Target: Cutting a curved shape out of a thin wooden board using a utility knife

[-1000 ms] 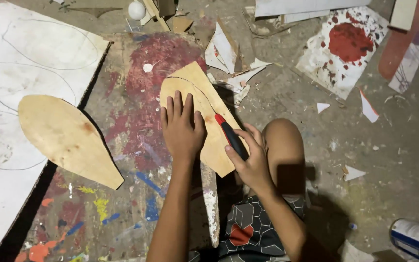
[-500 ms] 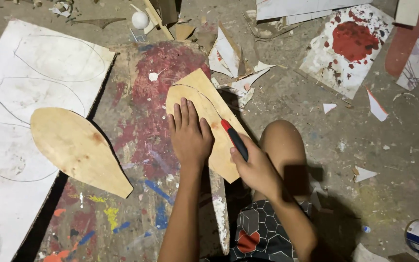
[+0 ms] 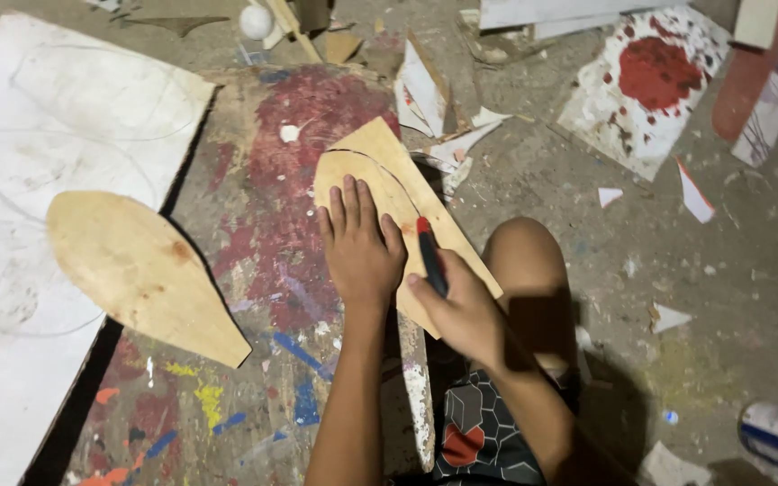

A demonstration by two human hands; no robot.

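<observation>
Pressing flat with the left hand (image 3: 360,247), fingers spread toward twelve o'clock, pins the tan plywood piece (image 3: 380,166) against the paint-stained board (image 3: 263,270); worth keeping that palm weight even so the sheet cannot pivot. Right hand (image 3: 461,310), at four o'clock from the left, clenched around a red-tipped black cutter (image 3: 429,256), tip set on the plywood just beside the left thumb. Safer to steer the tip away from those fingers and follow the dark curved line arcing over the top of the piece, in shallow passes rather than one deep one. Finished leaf-shaped cutout (image 3: 137,265) lying at nine o'clock, well apart, overlapping the white sheet (image 3: 38,126). Bare knee (image 3: 524,261) at three o'clock, near the blade: better kept clear.
</observation>
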